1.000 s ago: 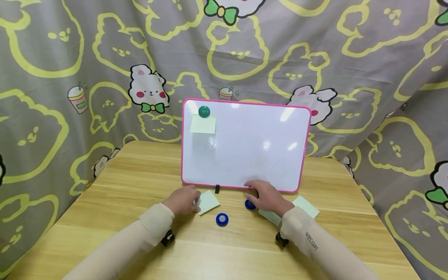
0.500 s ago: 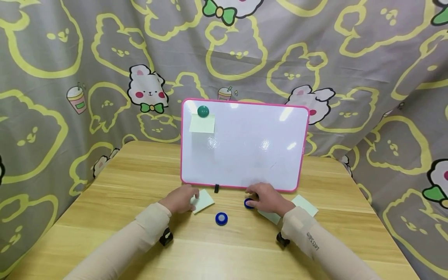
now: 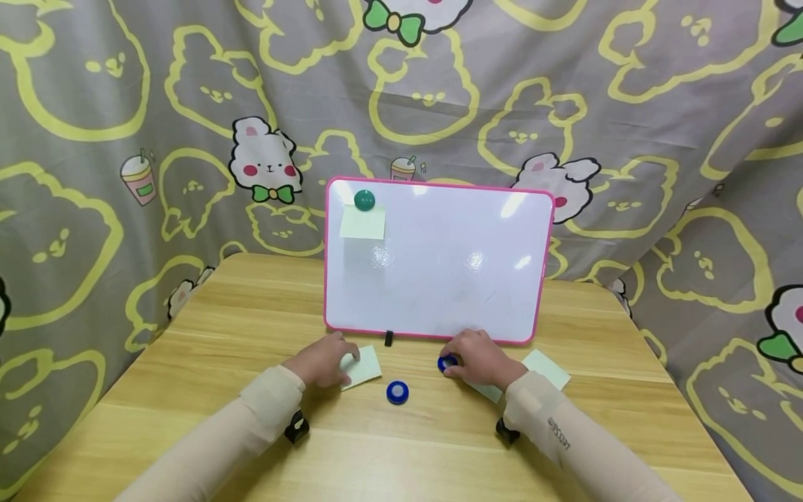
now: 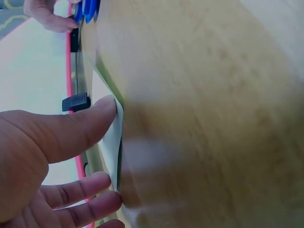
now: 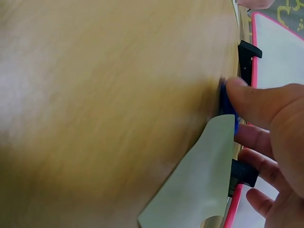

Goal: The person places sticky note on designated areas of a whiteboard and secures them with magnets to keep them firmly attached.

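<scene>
My left hand [image 3: 318, 360] holds a pale green sticky note [image 3: 366, 365] low over the table, thumb at one edge and fingertips at another. In the left wrist view this note [image 4: 112, 135] bows slightly between them. My right hand [image 3: 482, 357] grips a round blue magnet [image 3: 446, 363] at its sides, near the board's lower edge. The right wrist view shows thumb and index finger around the magnet [image 5: 226, 99]. A second blue magnet [image 3: 398, 392] lies between the hands. More pale notes [image 3: 548, 369] lie by the right wrist, one partly hidden under it.
A pink-framed whiteboard [image 3: 433, 279] stands tilted back on the wooden table [image 3: 401, 453]. At its top left a green magnet [image 3: 364, 201] sits above a posted note [image 3: 362, 224]. A black foot [image 3: 389, 339] juts from the board's bottom edge. Patterned curtain [image 3: 433, 104] hangs behind.
The left hand has drawn back slightly leftward, and its sticky note has shifted and turned with it. The right hand's fingers have closed around the blue magnet.
</scene>
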